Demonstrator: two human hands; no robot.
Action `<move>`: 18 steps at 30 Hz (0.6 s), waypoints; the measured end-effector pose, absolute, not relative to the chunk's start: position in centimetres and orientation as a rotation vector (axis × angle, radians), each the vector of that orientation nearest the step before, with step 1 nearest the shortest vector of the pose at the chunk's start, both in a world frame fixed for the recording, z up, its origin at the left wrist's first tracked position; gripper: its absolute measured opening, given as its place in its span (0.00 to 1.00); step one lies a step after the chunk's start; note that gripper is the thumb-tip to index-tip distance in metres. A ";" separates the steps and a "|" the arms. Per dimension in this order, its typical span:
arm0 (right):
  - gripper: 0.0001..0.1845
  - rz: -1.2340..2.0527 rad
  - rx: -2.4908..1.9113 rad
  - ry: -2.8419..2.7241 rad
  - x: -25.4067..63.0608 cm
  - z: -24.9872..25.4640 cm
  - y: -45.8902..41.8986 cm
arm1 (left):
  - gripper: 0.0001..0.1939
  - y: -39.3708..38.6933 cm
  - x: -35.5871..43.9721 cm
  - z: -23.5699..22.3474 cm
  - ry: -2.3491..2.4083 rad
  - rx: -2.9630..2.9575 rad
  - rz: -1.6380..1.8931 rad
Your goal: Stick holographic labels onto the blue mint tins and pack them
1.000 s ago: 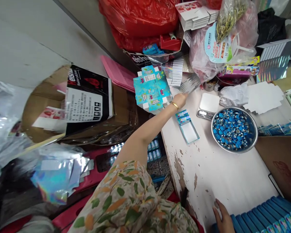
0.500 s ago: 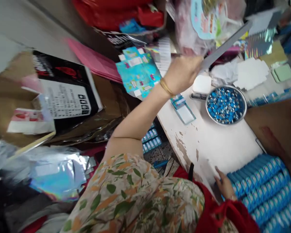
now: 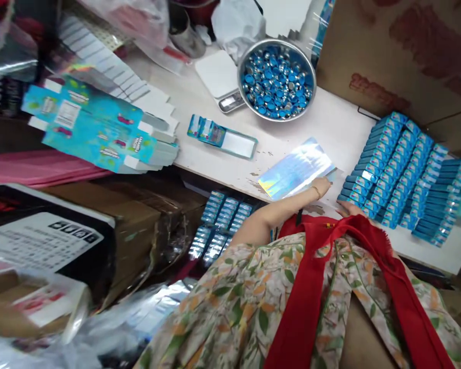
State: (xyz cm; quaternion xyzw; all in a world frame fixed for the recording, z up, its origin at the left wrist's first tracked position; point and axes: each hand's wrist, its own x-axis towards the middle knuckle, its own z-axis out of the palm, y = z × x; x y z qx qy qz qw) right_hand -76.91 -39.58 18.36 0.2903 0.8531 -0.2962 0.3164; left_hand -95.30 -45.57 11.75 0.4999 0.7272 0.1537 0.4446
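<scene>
I have the left hand (image 3: pixel 322 186) at the right end of the silvery holographic sheet (image 3: pixel 295 169), which lies on the white table (image 3: pixel 340 128); whether its fingers grip, I cannot tell. I see the right hand (image 3: pixel 349 208) just beside the stacked blue boxes (image 3: pixel 388 169), its finger opening also unclear to me.

Likely packing workshop | rows of blue boxes (image 3: pixel 388 169) | scale (image 3: pixel 218 74) | flattened cartons (image 3: pixel 100 120)

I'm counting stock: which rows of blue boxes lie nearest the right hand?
The rows on the table, beside the right hand; the other rows lie lower, off it.
</scene>
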 end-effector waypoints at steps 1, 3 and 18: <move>0.29 -0.791 0.775 2.234 -76.3 18.2 -39.8 | 0.17 -45.4 -94.0 10.2 1.807 1.235 0.322; 0.31 -0.809 0.795 2.220 -75.3 17.8 -40.2 | 0.19 -45.6 -92.3 7.9 1.831 1.233 0.211; 0.50 -1.079 0.731 2.088 -76.9 16.3 -41.6 | 0.35 -49.1 -92.0 2.6 1.833 1.274 0.161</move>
